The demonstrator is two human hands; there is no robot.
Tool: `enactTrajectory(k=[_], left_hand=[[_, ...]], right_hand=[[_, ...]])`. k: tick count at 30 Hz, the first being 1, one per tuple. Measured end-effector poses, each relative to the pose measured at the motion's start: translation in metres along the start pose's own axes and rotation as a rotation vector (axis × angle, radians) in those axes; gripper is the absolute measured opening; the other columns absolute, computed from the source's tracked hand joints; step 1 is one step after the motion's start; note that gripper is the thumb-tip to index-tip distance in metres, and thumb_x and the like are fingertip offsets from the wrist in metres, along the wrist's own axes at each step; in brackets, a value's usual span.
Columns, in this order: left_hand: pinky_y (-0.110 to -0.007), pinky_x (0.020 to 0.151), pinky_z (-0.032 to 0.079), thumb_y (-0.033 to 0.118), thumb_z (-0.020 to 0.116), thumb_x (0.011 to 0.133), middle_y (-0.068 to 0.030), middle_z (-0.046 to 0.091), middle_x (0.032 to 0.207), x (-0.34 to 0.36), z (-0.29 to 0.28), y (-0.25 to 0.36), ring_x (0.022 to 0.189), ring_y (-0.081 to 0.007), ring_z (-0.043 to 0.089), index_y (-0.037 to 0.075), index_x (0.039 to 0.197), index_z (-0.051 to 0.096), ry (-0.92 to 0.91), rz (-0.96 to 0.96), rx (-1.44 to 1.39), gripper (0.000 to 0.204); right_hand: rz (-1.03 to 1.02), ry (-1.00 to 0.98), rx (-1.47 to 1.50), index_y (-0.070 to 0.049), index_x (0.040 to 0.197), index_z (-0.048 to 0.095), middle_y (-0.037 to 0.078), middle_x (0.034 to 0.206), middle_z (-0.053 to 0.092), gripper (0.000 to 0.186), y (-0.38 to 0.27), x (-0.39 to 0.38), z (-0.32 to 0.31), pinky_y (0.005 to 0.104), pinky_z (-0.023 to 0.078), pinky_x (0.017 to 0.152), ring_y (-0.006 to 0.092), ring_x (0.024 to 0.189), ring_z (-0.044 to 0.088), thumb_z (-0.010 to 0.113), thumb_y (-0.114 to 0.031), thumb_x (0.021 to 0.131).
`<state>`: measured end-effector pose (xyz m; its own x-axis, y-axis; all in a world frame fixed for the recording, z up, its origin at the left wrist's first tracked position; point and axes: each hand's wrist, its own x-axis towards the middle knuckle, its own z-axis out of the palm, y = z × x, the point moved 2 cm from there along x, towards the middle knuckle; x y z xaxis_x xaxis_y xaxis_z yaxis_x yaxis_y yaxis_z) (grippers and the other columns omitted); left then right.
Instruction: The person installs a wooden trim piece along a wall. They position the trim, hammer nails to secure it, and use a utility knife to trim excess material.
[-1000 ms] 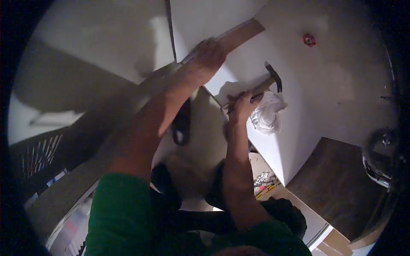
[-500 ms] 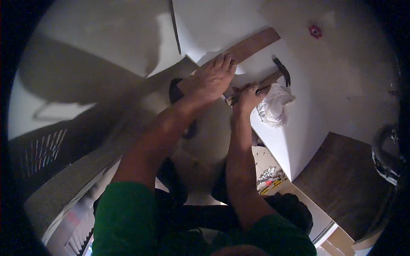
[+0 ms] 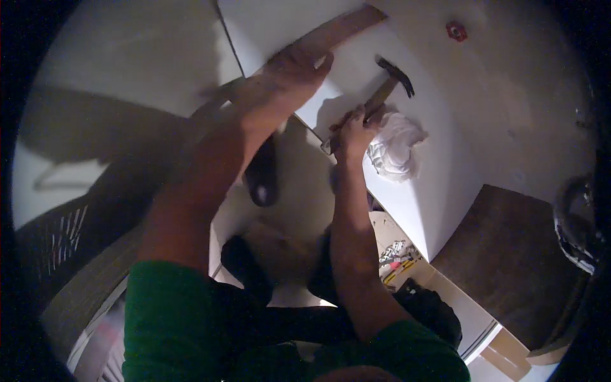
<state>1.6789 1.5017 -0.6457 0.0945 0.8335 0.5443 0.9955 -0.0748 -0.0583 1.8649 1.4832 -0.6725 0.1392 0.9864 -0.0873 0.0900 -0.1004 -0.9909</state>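
Dim, warm light is falling from above, casting hard shadows left across the floor; fisheye bending and black vignetting are ringing the slightly soft, grainy frame.

Wooden-handled hammer [image 3: 380, 95] raised, tilted over white panel [image 3: 407, 197]; brown wooden strip [image 3: 331, 36] flat along panel's edge.

A crumpled white cloth [image 3: 396, 151] lies on the white panel [image 3: 420, 191], a red knob [image 3: 456, 30] beyond.

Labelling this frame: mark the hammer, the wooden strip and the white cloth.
hammer [image 3: 396, 76], head view, on its head.
wooden strip [image 3: 344, 30], head view, bare upper end.
white cloth [image 3: 396, 149], head view, its crumpled middle.
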Motion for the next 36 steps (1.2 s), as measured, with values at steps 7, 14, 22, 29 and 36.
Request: enactTrajectory(k=[7, 14, 22, 29, 36], left_hand=[[-0.042, 0.076, 0.053, 0.013, 0.055, 0.081, -0.0142, 0.062, 0.093, 0.053, -0.029, -0.015, 0.083, -0.0293, 0.061, -0.002, 0.102, 0.060, 0.093, 0.324, 0.309, 0.026], [-0.042, 0.079, 0.050, 0.014, 0.056, 0.082, -0.0167, 0.059, 0.101, 0.048, -0.014, -0.045, 0.092, -0.0303, 0.059, -0.003, 0.112, 0.056, -0.033, 0.281, -0.031, 0.034], [-0.045, 0.080, 0.045, 0.015, 0.053, 0.082, -0.0183, 0.054, 0.093, 0.053, -0.026, -0.027, 0.093, -0.0341, 0.054, -0.004, 0.104, 0.054, 0.068, 0.261, -0.020, 0.029], [-0.044, 0.085, 0.047, 0.014, 0.054, 0.085, -0.0205, 0.051, 0.110, 0.081, 0.012, -0.013, 0.095, -0.0328, 0.056, -0.004, 0.114, 0.050, -0.321, -0.222, -0.095, 0.034], [-0.039, 0.069, 0.055, 0.021, 0.062, 0.075, -0.0111, 0.054, 0.112, 0.067, 0.011, -0.016, 0.101, -0.0291, 0.053, 0.005, 0.088, 0.072, -0.152, 0.034, 0.042, 0.022]], right_hand=[[-0.012, 0.041, -0.171, 0.003, 0.141, 0.029, 0.017, 0.098, 0.054, 0.059, -0.018, 0.003, -0.004, 0.0349, 0.050, 0.055, 0.0229, 0.066, 0.056, 0.051, -0.020, 0.092], [0.039, -0.106, 0.049, -0.005, 0.136, 0.032, 0.006, 0.073, 0.052, 0.047, -0.031, 0.011, 0.018, 0.0312, 0.045, 0.043, 0.0150, 0.054, 0.051, 0.049, -0.016, 0.094], [-0.073, -0.087, 0.072, -0.004, 0.136, 0.027, 0.007, 0.073, 0.052, 0.047, -0.025, 0.061, 0.042, 0.0318, 0.046, 0.044, 0.0141, 0.054, 0.052, 0.045, -0.013, 0.094], [-0.191, -0.218, 0.079, 0.000, 0.135, 0.024, 0.011, 0.087, 0.053, 0.050, -0.005, 0.148, 0.083, 0.0345, 0.049, 0.058, 0.0178, 0.069, 0.054, 0.046, -0.011, 0.091], [-0.257, -0.146, 0.125, 0.000, 0.120, 0.034, 0.008, 0.090, 0.051, 0.037, -0.019, 0.134, 0.097, 0.0341, 0.049, 0.062, 0.0157, 0.074, 0.052, 0.051, -0.012, 0.090]])
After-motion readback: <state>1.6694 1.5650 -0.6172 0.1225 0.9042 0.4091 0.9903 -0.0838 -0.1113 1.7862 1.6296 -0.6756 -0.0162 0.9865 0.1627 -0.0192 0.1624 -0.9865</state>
